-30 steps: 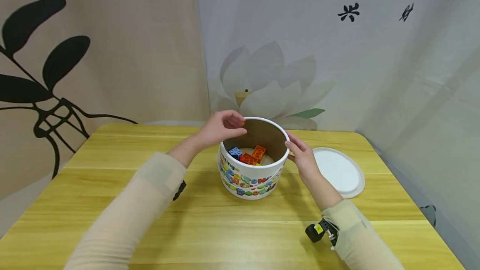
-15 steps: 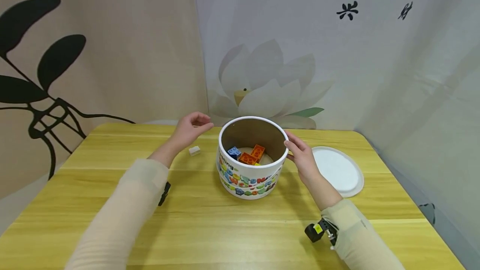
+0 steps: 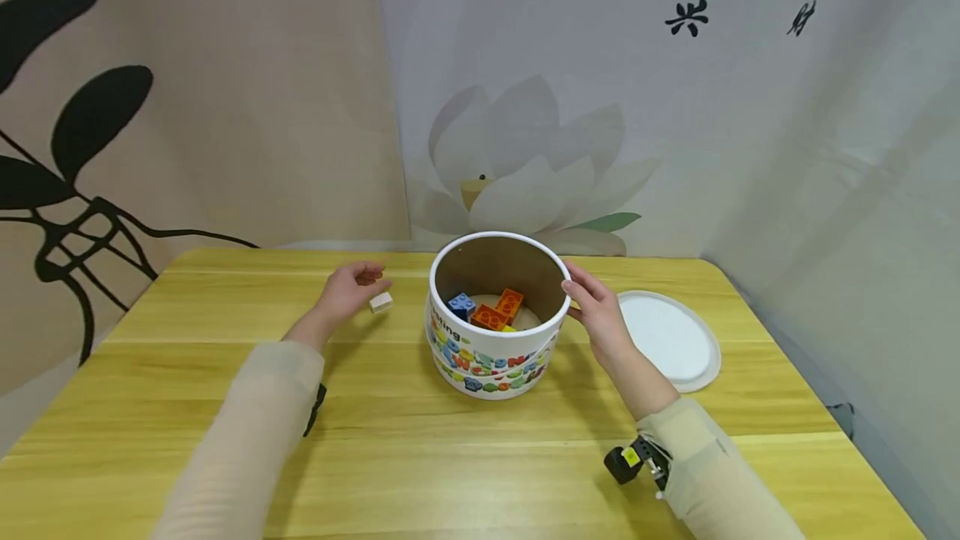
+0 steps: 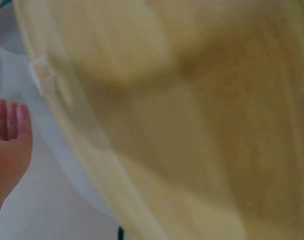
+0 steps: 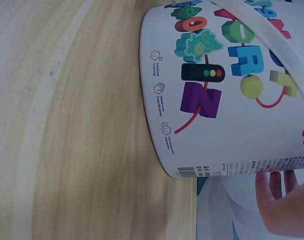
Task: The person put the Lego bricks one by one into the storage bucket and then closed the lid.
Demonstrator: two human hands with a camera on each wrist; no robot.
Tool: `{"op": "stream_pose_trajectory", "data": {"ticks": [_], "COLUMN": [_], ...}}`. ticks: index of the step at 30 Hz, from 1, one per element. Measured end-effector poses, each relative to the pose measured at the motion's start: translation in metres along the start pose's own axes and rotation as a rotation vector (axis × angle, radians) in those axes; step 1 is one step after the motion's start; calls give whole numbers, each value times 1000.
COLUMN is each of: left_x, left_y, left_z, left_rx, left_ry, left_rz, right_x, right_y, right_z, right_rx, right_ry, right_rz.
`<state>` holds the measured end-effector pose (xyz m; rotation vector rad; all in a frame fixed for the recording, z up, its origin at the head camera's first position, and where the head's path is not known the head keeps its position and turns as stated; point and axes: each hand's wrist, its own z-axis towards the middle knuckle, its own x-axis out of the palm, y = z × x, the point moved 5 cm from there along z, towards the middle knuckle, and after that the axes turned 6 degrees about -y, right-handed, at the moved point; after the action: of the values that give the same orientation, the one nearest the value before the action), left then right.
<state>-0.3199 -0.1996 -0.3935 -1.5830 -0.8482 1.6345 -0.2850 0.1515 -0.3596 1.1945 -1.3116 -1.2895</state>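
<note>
A white toy brick (image 3: 381, 302) lies on the table left of the bucket. Just beside and above it is my left hand (image 3: 347, 294), its fingers loosely bent and holding nothing. In the left wrist view that hand (image 4: 9, 150) is apart from the brick (image 4: 43, 76). My right hand (image 3: 606, 325) grips the near-right rim of a white printed bucket (image 3: 495, 363), thumb and fingers on either side of the wall. Inside the upright bucket lie a blue brick (image 3: 461, 305), two orange bricks (image 3: 510, 303) and a bit of yellow, mostly hidden by the rim.
A round white lid (image 3: 669, 340) lies flat on the wooden table (image 3: 450, 465), right of the bucket and behind the right forearm. The bucket's white handle (image 5: 271, 37) hangs down its side. A printed curtain (image 3: 525, 40) stands behind the table.
My left hand has drawn back from over the bucket, leftward and down to beside the white brick, which has come into view. My right hand keeps its grip on the bucket.
</note>
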Motion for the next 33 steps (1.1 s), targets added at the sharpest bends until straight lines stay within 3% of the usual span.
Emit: {"op": "stream_pose_trajectory", "data": {"ticks": [6, 17, 33], "left_x": [9, 10, -10], "left_y": [15, 19, 10], "left_z": [-5, -5, -10], "left_rx": [-59, -39, -43], "left_ry": [61, 8, 30], "left_rz": [111, 229, 67], "right_x": [1, -1, 1], "right_y": [3, 3, 3], "right_z": [-1, 1, 0], "right_rx": [-2, 3, 12], "right_ry": [5, 4, -2], "right_rz": [-1, -6, 3]}}
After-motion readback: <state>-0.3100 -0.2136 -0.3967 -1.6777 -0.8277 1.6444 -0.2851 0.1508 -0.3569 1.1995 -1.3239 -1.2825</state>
